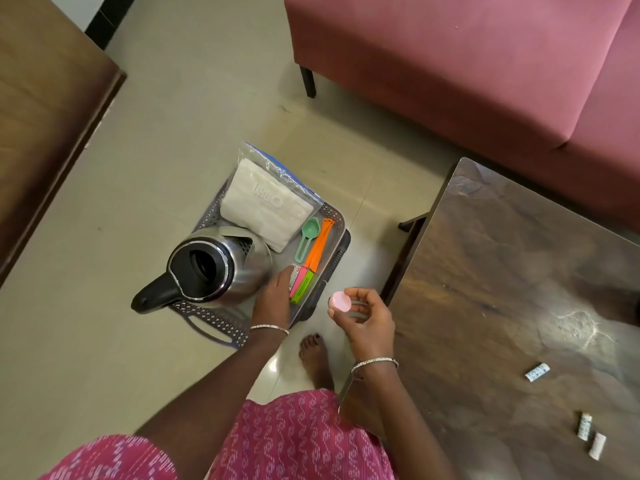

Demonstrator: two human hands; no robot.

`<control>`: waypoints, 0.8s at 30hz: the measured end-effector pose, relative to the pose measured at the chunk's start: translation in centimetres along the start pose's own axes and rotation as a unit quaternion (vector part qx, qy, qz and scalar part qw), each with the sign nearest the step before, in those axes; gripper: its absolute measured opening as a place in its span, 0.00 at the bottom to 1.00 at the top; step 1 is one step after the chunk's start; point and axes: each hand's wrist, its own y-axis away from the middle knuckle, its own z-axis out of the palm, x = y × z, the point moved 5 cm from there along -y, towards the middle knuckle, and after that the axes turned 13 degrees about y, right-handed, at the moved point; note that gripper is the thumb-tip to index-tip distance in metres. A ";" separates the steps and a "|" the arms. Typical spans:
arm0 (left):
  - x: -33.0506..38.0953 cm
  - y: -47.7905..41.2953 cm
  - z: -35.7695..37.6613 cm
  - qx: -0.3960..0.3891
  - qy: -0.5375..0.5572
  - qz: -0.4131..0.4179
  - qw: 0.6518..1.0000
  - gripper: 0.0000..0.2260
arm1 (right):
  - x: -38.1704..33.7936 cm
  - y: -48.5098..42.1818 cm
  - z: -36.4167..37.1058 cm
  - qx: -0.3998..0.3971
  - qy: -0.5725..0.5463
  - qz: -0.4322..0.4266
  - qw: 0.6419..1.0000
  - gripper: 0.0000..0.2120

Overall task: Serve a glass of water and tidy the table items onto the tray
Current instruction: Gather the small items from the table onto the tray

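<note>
A grey perforated tray (333,216) sits low on the floor area. On it stand an open steel kettle (242,265) with a black handle, a zip bag with white cloth (266,206), a green spoon (308,230), orange clips (320,244) and a pink clip (298,280) beside a green clip (304,289). My left hand (273,299) is palm down over the tray, fingertips touching a small packet next to the pink clip. My right hand (363,320) hovers right of the tray, pinching a round pink lid (340,301); a clear glass rim shows behind its fingers.
A dark wooden table (502,271) stands on the right with three small rolled papers (536,372) near its front. A pink sofa (450,64) is behind it, and brown wooden furniture (45,98) stands on the left. My bare foot (317,358) is just below the tray.
</note>
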 end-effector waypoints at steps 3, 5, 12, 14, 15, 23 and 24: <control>-0.3 2.1 -1.4 0.063 0.054 -0.023 0.996 0.17 | -0.8 -0.3 1.2 -0.016 0.042 -0.025 0.999 0.18; -0.8 3.8 -2.5 0.102 0.099 -0.037 0.989 0.14 | -1.6 -0.4 2.2 -0.029 0.079 -0.055 0.995 0.17; -3.4 7.2 -4.2 0.134 0.163 -0.130 0.969 0.12 | -4.6 -0.8 7.7 -0.115 0.285 -0.217 0.926 0.17; -3.8 7.1 -4.1 0.116 0.157 -0.144 0.970 0.13 | -5.1 -0.8 9.6 -0.126 0.351 -0.249 0.894 0.17; -4.0 7.0 -4.0 0.100 0.148 -0.146 0.973 0.13 | -5.2 -0.8 10.6 -0.132 0.378 -0.258 0.879 0.16; -4.5 6.4 -3.0 0.066 0.150 -0.176 0.971 0.13 | -5.2 -2.3 15.1 -0.153 0.494 -0.263 0.814 0.11; -4.7 6.2 -2.9 0.066 0.155 -0.176 0.970 0.14 | -5.2 -2.5 15.3 -0.150 0.497 -0.260 0.814 0.11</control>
